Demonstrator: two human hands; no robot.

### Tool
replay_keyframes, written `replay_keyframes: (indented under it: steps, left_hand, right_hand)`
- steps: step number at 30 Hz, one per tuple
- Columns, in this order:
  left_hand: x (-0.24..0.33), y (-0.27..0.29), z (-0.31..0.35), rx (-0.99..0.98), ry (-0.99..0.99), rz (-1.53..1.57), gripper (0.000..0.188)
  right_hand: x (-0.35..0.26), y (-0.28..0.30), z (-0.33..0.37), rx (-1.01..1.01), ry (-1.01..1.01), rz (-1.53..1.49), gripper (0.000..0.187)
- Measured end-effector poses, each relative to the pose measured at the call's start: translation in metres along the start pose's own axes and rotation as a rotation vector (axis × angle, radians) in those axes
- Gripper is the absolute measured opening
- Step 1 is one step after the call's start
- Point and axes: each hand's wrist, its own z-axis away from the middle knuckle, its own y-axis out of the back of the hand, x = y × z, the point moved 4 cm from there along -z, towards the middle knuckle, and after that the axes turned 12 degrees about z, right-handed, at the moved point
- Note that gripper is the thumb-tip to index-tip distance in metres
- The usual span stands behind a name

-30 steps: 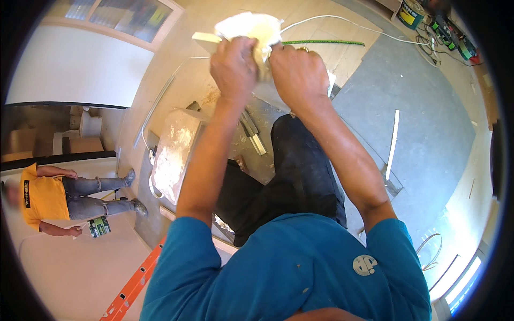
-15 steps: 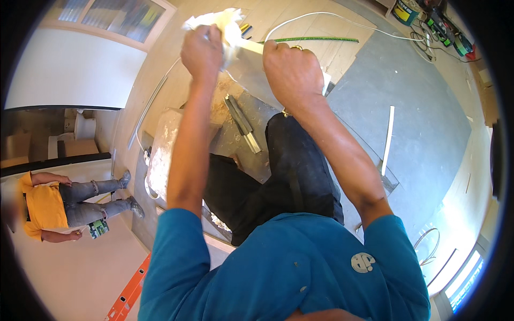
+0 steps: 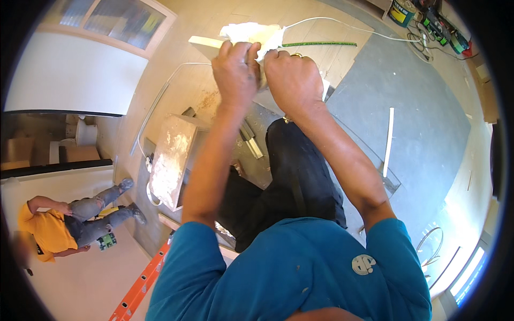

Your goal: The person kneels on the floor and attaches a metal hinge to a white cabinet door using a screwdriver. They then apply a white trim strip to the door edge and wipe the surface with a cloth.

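Both my hands are raised in front of me at the top of the view. My left hand (image 3: 235, 77) is closed on a crumpled white cloth (image 3: 251, 33), which bunches over the upper edge of a pale board (image 3: 206, 43). Beside it, almost touching, my right hand (image 3: 294, 77) is closed in a fist on the same board. The board's left end sticks out past my left hand; my hands and the cloth hide much of the rest. Below my hands, a pair of long metal profiles (image 3: 250, 142) lies on the floor near my knee.
An open wooden box (image 3: 171, 155) stands left of my legs. A grey sheet (image 3: 417, 101) with a white strip (image 3: 389, 142) covers the right floor. A bucket (image 3: 401, 12) and power tools (image 3: 436, 27) sit top right. An orange spirit level (image 3: 142, 283) and a person (image 3: 53, 230) are at left.
My left hand and the cloth have moved right along the board, close to my right hand, baring the board's left end. The person at left has shifted posture slightly.
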Motion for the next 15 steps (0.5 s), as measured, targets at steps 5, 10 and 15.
replay_keyframes:
  steps: [5,10,15]
  left_hand:
    - [-0.086,0.041,-0.038,0.11,0.014,-0.175,0.021]
    - [0.018,0.014,0.003,0.032,-0.095,-0.106,0.02]
    - [-0.083,0.054,-0.05,-0.032,-0.069,-0.38,0.024]
  right_hand:
    - [-0.007,0.01,0.005,0.068,0.01,0.012,0.012]
    - [-0.006,0.014,0.016,0.03,0.003,0.029,0.011]
    - [-0.001,0.016,0.012,-0.014,-0.032,-0.047,0.032]
